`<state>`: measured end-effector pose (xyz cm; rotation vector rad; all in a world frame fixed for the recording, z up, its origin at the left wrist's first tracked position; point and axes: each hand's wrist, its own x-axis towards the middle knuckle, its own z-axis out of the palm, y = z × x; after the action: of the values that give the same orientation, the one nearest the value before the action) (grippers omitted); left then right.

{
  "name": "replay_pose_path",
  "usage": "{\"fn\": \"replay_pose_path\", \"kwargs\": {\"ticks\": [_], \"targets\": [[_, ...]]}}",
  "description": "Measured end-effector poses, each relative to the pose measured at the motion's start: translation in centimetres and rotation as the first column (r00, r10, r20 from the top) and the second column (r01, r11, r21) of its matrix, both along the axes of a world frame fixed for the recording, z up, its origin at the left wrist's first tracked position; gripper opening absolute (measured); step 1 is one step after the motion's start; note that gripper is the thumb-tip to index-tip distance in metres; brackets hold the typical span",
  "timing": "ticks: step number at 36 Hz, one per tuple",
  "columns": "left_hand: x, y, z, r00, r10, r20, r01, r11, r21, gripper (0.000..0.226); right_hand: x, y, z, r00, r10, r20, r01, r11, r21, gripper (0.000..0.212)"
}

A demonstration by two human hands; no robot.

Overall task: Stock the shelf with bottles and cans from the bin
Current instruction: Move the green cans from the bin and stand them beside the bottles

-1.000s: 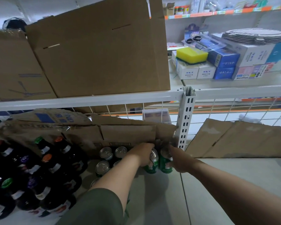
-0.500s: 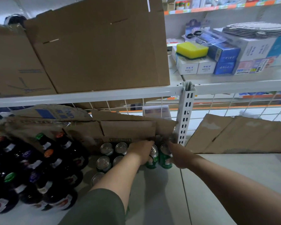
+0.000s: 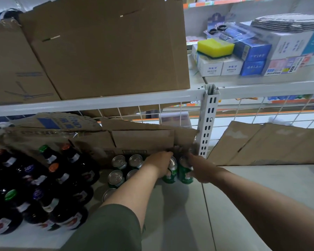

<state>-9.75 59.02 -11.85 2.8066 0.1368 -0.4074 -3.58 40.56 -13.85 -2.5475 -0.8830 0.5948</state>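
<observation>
Left can (image 3: pixel 170 176) | gripped by left hand (image 3: pixel 159 164) | right can (image 3: pixel 185 176) | gripped by right hand (image 3: pixel 201 170) | both upright on shelf (image 3: pixel 261 187)

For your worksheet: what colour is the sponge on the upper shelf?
The sponge is yellow, green underneath; head view.

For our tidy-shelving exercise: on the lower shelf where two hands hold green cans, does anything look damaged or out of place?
Yes. The cardboard box behind the green cans and dark bottles is torn and crumpled, its flaps bent. Further right, a flattened cardboard sheet leans against the wire back.
</observation>
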Motion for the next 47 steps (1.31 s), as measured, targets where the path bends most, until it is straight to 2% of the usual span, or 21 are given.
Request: {"fn": "replay_pose_path", "kwargs": {"ticks": [6,12,17,18,20,22,24,28,32,37,42,45,47], "targets": [[0.2,-0.3,0.1,1.0,-0.005,-0.025,0.005,1.0,-0.003,0.069,-0.3,-0.2,-0.6,1.0,-0.028,-0.003,0.028,1.0,0.013,0.073],[-0.1,-0.5,0.7,0.999,-0.039,-0.025,0.041,0.996,0.075,0.061,-0.8,-1.1,-0.2,0.999,-0.003,-0.034,0.004,1.0,0.031,0.093],[-0.5,-0.3,3.1,0.994,-0.097,-0.051,0.101,0.991,0.091,0.095,-1.6,-1.9,1.3,1.0,0.017,0.02,-0.017,1.0,0.018,0.1],[-0.5,-0.3,3.9,0.994,-0.101,-0.044,0.105,0.991,0.078,0.09,-1.7,-2.2,1.7,0.999,0.019,0.04,-0.02,1.0,0.023,0.095],[-0.1,-0.5,5.8,0.994,-0.111,-0.016,0.112,0.993,0.029,0.066,-1.7,-3.2,2.8,0.997,0.006,0.072,-0.009,0.999,0.04,0.078],[0.3,-1.1,7.8,0.993,-0.119,0.007,0.119,0.993,-0.018,0.042,-1.7,-5.0,3.8,0.993,-0.062,0.096,0.058,0.997,0.052,0.062],[0.8,-2.6,9.6,0.987,-0.156,0.041,0.159,0.984,-0.074,0.029,-1.7,-7.6,4.7,0.978,-0.171,0.12,0.165,0.985,0.059,0.054],[2.7,-8.5,11.8,0.936,-0.314,0.156,0.333,0.936,-0.115,0.011,-1.4,-15.1,6.7,0.915,-0.346,0.207,0.35,0.936,0.019,0.042],[4.8,-16.4,12.6,0.865,-0.433,0.251,0.476,0.868,-0.141,0.018,-1.7,-24.2,9.1,0.836,-0.496,0.233,0.501,0.864,0.045,0.026],[7.1,-26.7,13.4,0.844,-0.431,0.321,0.504,0.841,-0.198,0.014,-1.7,-35.6,9.8,0.757,-0.596,0.27,0.611,0.791,0.034,0.013],[10.6,-36.7,11.9,0.824,-0.479,0.302,0.539,0.826,-0.162,0.018,-0.4,-45.9,9.5,0.726,-0.614,0.309,0.646,0.764,0.0,0.02],[12.6,-42.8,10.5,0.837,-0.476,0.269,0.526,0.835,-0.16,0.022,1.4,-51.6,8.5,0.707,-0.658,0.259,0.682,0.731,-0.002,0.024],[14.7,-46.5,9.1,0.832,-0.496,0.247,0.536,0.834,-0.133,0.046,3.0,-55.0,7.6,0.71,-0.662,0.239,0.685,0.728,-0.018,0.035]]}}
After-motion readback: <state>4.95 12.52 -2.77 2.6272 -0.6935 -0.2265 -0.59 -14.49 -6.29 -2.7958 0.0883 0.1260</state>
